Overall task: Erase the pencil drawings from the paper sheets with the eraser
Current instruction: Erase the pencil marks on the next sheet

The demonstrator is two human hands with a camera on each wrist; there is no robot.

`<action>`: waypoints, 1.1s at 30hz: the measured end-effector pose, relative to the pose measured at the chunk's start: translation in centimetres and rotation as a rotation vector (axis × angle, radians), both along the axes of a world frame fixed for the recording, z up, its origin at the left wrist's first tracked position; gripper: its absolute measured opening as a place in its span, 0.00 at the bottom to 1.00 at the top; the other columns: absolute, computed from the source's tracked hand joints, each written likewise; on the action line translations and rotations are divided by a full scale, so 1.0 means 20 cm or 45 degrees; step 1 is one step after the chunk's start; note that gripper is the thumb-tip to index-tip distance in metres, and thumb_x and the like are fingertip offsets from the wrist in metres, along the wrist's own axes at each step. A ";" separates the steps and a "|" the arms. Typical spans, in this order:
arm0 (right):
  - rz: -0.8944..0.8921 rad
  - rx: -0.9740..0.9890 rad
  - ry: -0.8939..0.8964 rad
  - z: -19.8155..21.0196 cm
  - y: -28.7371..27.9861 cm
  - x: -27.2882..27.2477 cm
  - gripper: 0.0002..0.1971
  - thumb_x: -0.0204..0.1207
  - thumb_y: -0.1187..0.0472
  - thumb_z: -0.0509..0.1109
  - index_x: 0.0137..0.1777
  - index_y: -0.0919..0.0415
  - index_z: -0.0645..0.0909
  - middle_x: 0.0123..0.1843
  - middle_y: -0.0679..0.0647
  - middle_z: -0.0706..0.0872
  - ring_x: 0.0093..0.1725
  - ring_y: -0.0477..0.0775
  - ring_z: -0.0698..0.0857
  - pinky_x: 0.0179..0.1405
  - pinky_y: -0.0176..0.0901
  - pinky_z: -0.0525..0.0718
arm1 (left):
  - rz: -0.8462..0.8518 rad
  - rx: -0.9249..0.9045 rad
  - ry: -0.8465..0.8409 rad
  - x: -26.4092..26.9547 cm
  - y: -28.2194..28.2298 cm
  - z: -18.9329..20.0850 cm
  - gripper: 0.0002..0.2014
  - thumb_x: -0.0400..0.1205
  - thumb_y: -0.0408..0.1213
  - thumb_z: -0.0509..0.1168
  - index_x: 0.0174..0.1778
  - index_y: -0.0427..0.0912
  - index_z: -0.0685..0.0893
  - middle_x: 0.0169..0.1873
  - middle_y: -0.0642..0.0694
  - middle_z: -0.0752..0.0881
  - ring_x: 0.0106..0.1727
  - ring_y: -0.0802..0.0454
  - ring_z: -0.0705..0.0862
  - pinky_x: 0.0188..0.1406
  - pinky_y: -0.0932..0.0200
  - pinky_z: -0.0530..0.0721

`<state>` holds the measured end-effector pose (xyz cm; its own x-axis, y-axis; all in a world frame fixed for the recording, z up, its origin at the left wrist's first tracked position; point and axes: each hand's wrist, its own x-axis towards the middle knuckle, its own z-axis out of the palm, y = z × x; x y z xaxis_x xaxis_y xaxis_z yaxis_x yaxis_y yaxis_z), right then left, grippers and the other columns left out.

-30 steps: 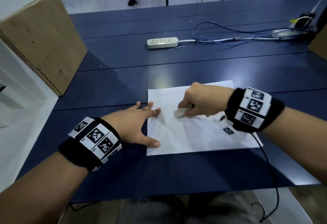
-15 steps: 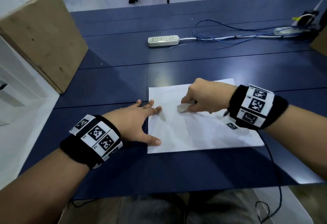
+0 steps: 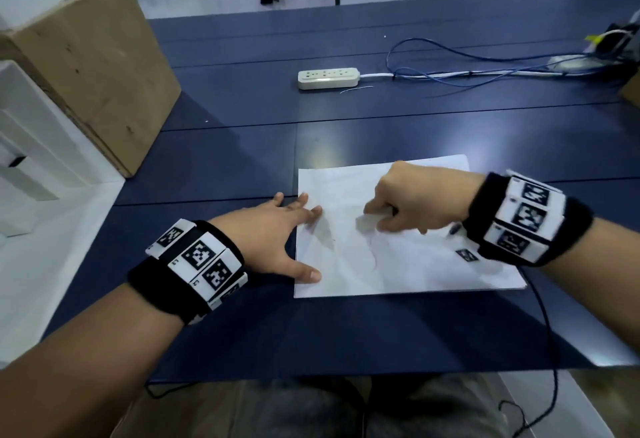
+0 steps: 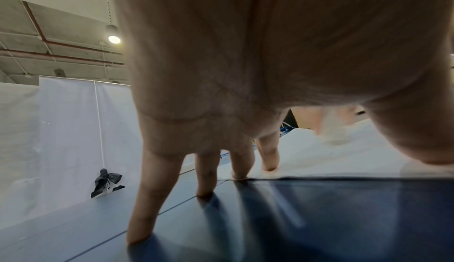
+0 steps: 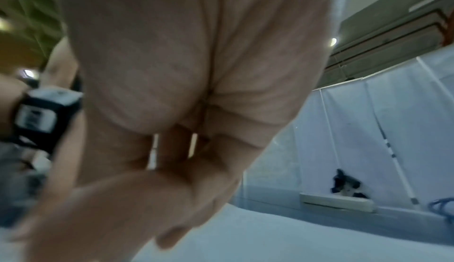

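Note:
A white paper sheet point(image 3: 408, 264) with faint pencil lines lies on the dark blue table point(image 3: 346, 333). My left hand point(image 3: 277, 233) lies flat with spread fingers, its fingertips point(image 4: 269, 166) and thumb pressing the sheet's left edge point(image 4: 319, 169). My right hand point(image 3: 408, 205) is curled into a fist over the middle of the sheet and pinches a pale eraser point(image 3: 369, 223) against the paper. In the left wrist view the eraser point(image 4: 331, 130) shows blurred beyond my fingers. The right wrist view shows only my curled right hand point(image 5: 172, 149); the eraser is hidden there.
A cardboard box point(image 3: 86, 67) stands at the far left. A white power strip point(image 3: 328, 78) with blue cables point(image 3: 467, 70) lies at the back. A black cable point(image 3: 550, 351) hangs off the table's near right edge.
My right hand with the eraser has moved back and forth over the sheet's middle, away from me and then back down. The left hand stays pressed on the left edge.

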<state>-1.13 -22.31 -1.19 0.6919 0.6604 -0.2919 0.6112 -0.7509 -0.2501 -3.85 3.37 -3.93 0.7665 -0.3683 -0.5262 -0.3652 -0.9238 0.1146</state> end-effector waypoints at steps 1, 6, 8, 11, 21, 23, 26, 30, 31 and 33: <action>0.075 -0.019 0.076 0.00 0.00 -0.05 0.11 0.79 0.52 0.69 0.40 0.58 0.86 0.28 0.51 0.83 0.21 0.49 0.85 0.21 0.32 0.77 | 0.003 -0.004 0.001 0.00 0.00 0.00 0.56 0.65 0.77 0.66 0.84 0.67 0.43 0.84 0.64 0.39 0.86 0.50 0.38 0.81 0.32 0.58; 0.147 -0.026 0.200 0.02 0.02 -0.12 0.13 0.80 0.47 0.72 0.44 0.56 0.89 0.29 0.54 0.83 0.21 0.51 0.84 0.18 0.31 0.77 | 0.000 -0.003 0.006 0.01 0.00 -0.01 0.56 0.65 0.77 0.66 0.84 0.67 0.42 0.84 0.64 0.38 0.86 0.50 0.37 0.80 0.31 0.58; 0.026 -0.018 0.018 0.02 0.03 -0.02 0.16 0.80 0.47 0.69 0.40 0.57 0.87 0.26 0.53 0.80 0.19 0.52 0.83 0.23 0.46 0.86 | 0.002 -0.002 0.006 0.01 0.00 -0.01 0.56 0.65 0.77 0.66 0.84 0.67 0.43 0.84 0.64 0.39 0.86 0.50 0.37 0.81 0.32 0.58; -0.081 -0.030 -0.105 0.00 0.00 0.06 0.14 0.79 0.52 0.68 0.35 0.59 0.82 0.23 0.52 0.76 0.19 0.55 0.84 0.26 0.54 0.88 | 0.003 -0.002 0.007 0.00 0.00 0.00 0.56 0.64 0.78 0.66 0.84 0.67 0.43 0.84 0.64 0.39 0.86 0.50 0.37 0.81 0.32 0.57; 0.048 0.038 0.056 0.01 -0.02 -0.03 0.23 0.73 0.33 0.65 0.41 0.52 0.88 0.23 0.48 0.79 0.25 0.61 0.83 0.21 0.45 0.84 | 0.006 0.003 0.018 0.00 0.00 0.00 0.56 0.65 0.77 0.66 0.84 0.67 0.42 0.84 0.64 0.38 0.86 0.51 0.37 0.81 0.33 0.57; -0.017 0.078 -0.118 -0.02 -0.03 0.05 0.27 0.71 0.31 0.58 0.30 0.54 0.79 0.21 0.50 0.71 0.26 0.65 0.80 0.26 0.56 0.85 | 0.007 0.002 0.016 0.00 0.00 0.00 0.56 0.65 0.77 0.66 0.84 0.67 0.42 0.84 0.63 0.39 0.86 0.51 0.37 0.82 0.35 0.57; 0.002 0.050 -0.143 -0.02 -0.03 0.02 0.18 0.76 0.45 0.65 0.30 0.55 0.76 0.22 0.51 0.74 0.27 0.61 0.76 0.28 0.51 0.80 | 0.011 -0.002 0.016 0.00 0.00 0.00 0.56 0.65 0.77 0.66 0.84 0.67 0.42 0.84 0.63 0.39 0.86 0.51 0.37 0.81 0.34 0.57; 0.242 -0.090 0.211 0.01 -0.02 -0.18 0.18 0.73 0.44 0.66 0.49 0.58 0.87 0.33 0.55 0.85 0.23 0.49 0.83 0.26 0.44 0.84 | 0.015 -0.005 0.022 0.00 0.00 0.00 0.56 0.65 0.76 0.67 0.84 0.67 0.42 0.84 0.64 0.39 0.86 0.51 0.37 0.81 0.32 0.58; 0.251 -0.089 0.201 0.01 -0.01 -0.18 0.22 0.72 0.41 0.64 0.49 0.58 0.87 0.33 0.56 0.85 0.23 0.48 0.82 0.26 0.45 0.84 | 0.010 -0.003 0.022 0.00 -0.01 0.01 0.56 0.66 0.76 0.67 0.84 0.67 0.43 0.84 0.64 0.39 0.86 0.51 0.37 0.81 0.32 0.58; 0.179 -0.060 0.059 0.02 0.01 -0.11 0.27 0.69 0.35 0.59 0.44 0.57 0.87 0.28 0.52 0.83 0.23 0.48 0.79 0.27 0.48 0.85 | 0.005 0.005 0.016 0.00 -0.01 0.01 0.56 0.67 0.75 0.67 0.84 0.66 0.43 0.84 0.64 0.39 0.86 0.51 0.37 0.82 0.35 0.58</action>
